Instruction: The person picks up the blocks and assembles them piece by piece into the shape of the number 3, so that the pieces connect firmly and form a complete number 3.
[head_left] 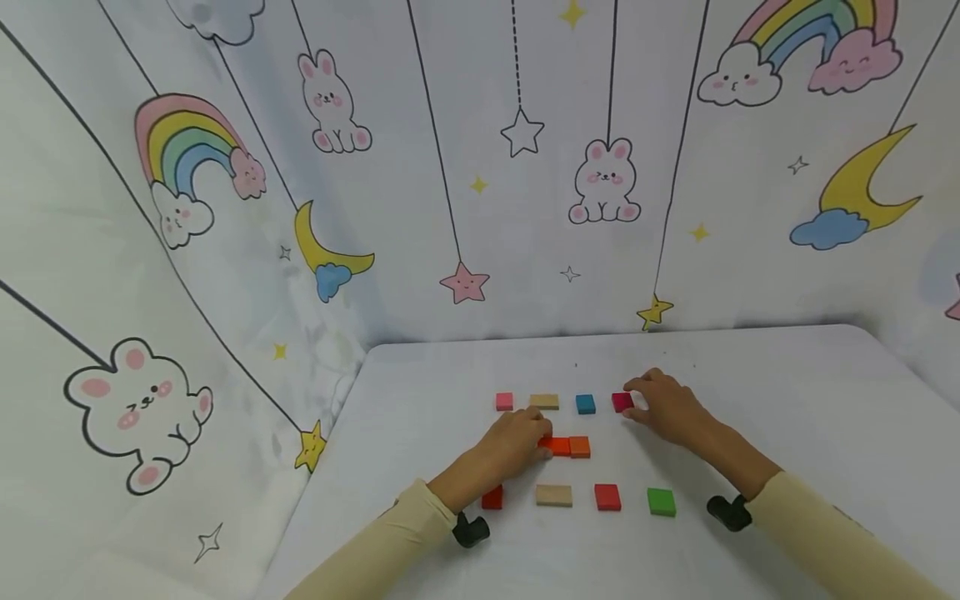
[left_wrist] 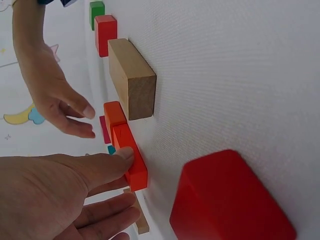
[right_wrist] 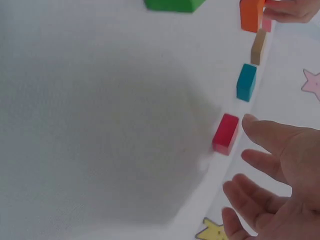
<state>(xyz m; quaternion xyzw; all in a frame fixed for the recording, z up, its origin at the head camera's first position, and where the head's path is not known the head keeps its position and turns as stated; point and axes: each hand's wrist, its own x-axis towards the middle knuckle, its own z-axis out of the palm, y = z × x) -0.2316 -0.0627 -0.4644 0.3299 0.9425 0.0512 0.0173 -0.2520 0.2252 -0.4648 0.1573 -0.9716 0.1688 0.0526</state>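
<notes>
White printed cloth (head_left: 525,208) hangs behind and to the left of a white table (head_left: 787,375), where we see small blocks laid out in rows. Midway between the back and front rows lies the red-orange block (head_left: 559,447), its long axis running left to right, its right end against the orange block (head_left: 581,447). Our left hand (head_left: 513,442) pinches it, thumb on the near side and fingers beyond; we judge that this grip across its width keeps the pair in line. Our right hand (head_left: 667,408) is spread, thumb and fingers parted near the crimson block (head_left: 622,402) at the back row's right end; we cannot confirm contact. Gaps beside the blue block (head_left: 585,404) presumably leave room for fingers. Nearer us, the front tan block (head_left: 553,496) lies lengthwise left to right too, roughly parallel to the red-orange one.
</notes>
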